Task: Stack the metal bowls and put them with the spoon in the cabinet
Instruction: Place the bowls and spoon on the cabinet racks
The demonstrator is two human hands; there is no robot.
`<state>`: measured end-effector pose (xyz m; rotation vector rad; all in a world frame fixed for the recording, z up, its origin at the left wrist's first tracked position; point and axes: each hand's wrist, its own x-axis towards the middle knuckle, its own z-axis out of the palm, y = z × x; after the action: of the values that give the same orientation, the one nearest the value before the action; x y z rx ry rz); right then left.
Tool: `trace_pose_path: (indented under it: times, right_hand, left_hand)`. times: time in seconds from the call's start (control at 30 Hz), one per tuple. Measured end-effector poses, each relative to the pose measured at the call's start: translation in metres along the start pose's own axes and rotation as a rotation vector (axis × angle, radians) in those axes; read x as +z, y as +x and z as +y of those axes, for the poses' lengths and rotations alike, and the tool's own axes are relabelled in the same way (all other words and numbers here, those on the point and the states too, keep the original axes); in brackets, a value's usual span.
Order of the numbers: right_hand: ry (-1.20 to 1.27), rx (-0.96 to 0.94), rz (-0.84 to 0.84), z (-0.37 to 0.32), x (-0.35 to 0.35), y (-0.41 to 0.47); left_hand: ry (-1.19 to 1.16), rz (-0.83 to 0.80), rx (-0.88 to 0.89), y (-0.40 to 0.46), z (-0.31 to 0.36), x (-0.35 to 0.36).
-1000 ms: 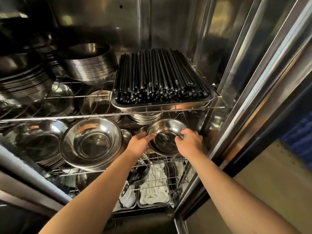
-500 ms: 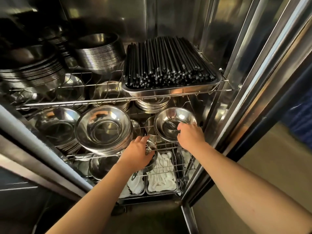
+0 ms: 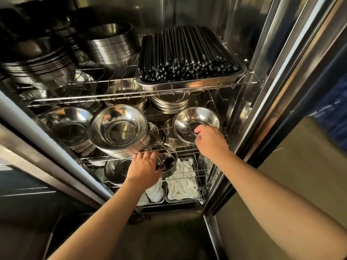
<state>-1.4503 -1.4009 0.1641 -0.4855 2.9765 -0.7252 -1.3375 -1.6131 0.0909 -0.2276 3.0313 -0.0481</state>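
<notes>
Cabinet (image 3: 249,76) middle shelf: bowls (image 3: 196,123) parked, spoon (image 3: 183,126) inside, pinched by right hand (image 3: 211,142); left hand (image 3: 143,169) released. Only withdrawal left.

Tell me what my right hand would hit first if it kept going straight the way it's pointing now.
Most likely the spoon lying in the stacked metal bowls on the middle wire shelf. Your right hand reaches over the bowls' near rim, fingertips already at the spoon's handle; whether they touch is unclear.

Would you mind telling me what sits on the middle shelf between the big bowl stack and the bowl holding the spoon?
In the head view, between the big bowl stack and the spoon's bowl, smaller metal cups stand on the wire shelf.
</notes>
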Motion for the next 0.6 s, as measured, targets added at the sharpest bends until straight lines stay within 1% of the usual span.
trace_pose_path:
  times: [0.1, 0.17, 0.23, 0.3, 0.43, 0.6]
  right_hand:
    - [0.166, -0.009, -0.088, 0.001, 0.0, -0.024]
    - [0.241, 0.007, -0.188, 0.004, 0.002, -0.04]
    - [0.254, 0.01, -0.29, 0.009, 0.01, -0.056]
    - [0.239, 0.011, -0.349, 0.013, 0.022, -0.068]
    - [0.232, 0.052, -0.391, 0.018, 0.051, -0.076]
    - [0.217, 0.172, -0.403, 0.018, 0.087, -0.065]
  left_hand:
    - [0.005, -0.019, -0.004, 0.0, 0.001, -0.001]
    - [-0.002, -0.044, -0.016, 0.0, 0.002, -0.003]
    - [0.004, -0.075, -0.027, 0.001, 0.004, -0.005]
    - [0.015, -0.086, -0.035, 0.001, 0.005, -0.006]
    - [0.009, -0.087, -0.039, -0.001, 0.005, -0.005]
    - [-0.047, -0.066, -0.066, -0.002, 0.008, -0.004]
